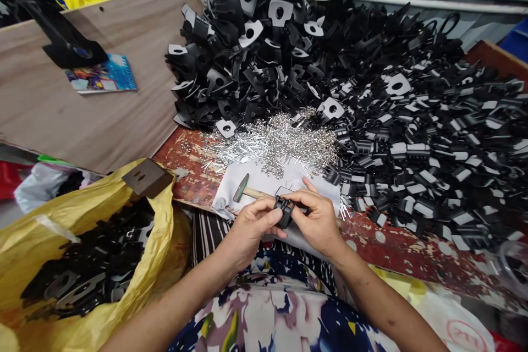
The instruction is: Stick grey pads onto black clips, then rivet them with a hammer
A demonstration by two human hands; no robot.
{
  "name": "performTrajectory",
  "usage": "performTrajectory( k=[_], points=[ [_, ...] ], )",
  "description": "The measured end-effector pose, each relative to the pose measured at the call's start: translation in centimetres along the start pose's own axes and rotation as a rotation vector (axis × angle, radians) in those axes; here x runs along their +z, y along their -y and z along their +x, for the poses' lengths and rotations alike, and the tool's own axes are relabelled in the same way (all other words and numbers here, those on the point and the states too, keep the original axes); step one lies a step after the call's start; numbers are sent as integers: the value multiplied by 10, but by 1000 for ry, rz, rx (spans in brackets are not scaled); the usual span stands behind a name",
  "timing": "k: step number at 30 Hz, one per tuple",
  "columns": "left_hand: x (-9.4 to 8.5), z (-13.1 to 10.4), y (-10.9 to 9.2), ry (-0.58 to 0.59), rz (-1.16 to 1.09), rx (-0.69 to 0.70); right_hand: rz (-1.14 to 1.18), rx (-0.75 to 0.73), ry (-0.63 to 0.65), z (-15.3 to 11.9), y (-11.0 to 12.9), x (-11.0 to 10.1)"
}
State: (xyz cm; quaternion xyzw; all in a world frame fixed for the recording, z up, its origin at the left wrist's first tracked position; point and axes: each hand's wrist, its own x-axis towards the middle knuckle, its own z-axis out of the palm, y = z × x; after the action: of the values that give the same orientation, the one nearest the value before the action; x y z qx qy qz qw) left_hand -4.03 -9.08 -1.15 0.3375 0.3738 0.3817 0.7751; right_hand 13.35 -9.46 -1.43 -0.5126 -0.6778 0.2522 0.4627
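Note:
Between both hands, above the table's front edge, is a small black plastic clip (284,211). My left hand (253,225) pinches it from the left, thumb on its face. From the right, my right hand (317,219) grips it too, partly hiding it with the fingers. Just behind the hands a hammer (242,187) with a greenish metal head and wooden handle lies on a white sheet (231,176). Beyond the sheet spreads a heap of silvery metal pins and small springs (280,143).
A tall pile of black plastic parts (247,55) stands at the back, with smaller black pieces (412,159) heaped to the right. At left, an open yellow sack (165,231) holds black clips beside a wooden board (136,115). A clear plastic container (511,269) sits far right.

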Motion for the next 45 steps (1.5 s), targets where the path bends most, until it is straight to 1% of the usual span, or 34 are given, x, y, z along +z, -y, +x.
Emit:
performTrajectory(
  k=[3,5,7,10,14,17,19,22,24,28,29,33,38,40,42,45],
  points=[
    [-2,-1,1,4,6,3,56,99,-32,-4,-5,6],
    [-3,-3,1,-4,4,19,54,105,-40,-5,-5,8],
    [-4,-6,0,-9,-11,26,34,77,-53,-5,-2,8],
    [-6,-8,-2,-10,-47,0,-19,4,-77,-4,4,5],
    [-4,-12,-5,-2,-68,-2,-100,-133,-31,-3,9,1],
    [-4,-14,-9,-1,-48,29,-76,-188,-28,-4,6,3],
    [-6,-15,-11,7,-45,25,10,-158,-22,-4,3,5],
    [-11,-16,-15,36,-46,-31,127,-90,-1,-6,0,8],
    [-13,-15,-16,41,-26,-37,114,-90,-14,-7,2,9],
    [-10,-15,-14,18,28,73,51,-95,-68,-5,8,10],
    [-9,-15,-13,18,35,81,46,-90,-67,-5,9,10],
    [-7,-16,-11,14,24,33,46,-105,-27,-6,7,13],
    [-9,-19,-13,-14,8,15,126,31,-78,-9,6,17],
    [-9,-20,-14,-24,-6,14,116,-4,-62,-9,8,17],
    [-9,-21,-14,-24,-18,24,77,-79,-45,-7,10,15],
    [-9,-21,-13,-20,-21,51,-12,-167,-54,-5,13,13]
  ],
)
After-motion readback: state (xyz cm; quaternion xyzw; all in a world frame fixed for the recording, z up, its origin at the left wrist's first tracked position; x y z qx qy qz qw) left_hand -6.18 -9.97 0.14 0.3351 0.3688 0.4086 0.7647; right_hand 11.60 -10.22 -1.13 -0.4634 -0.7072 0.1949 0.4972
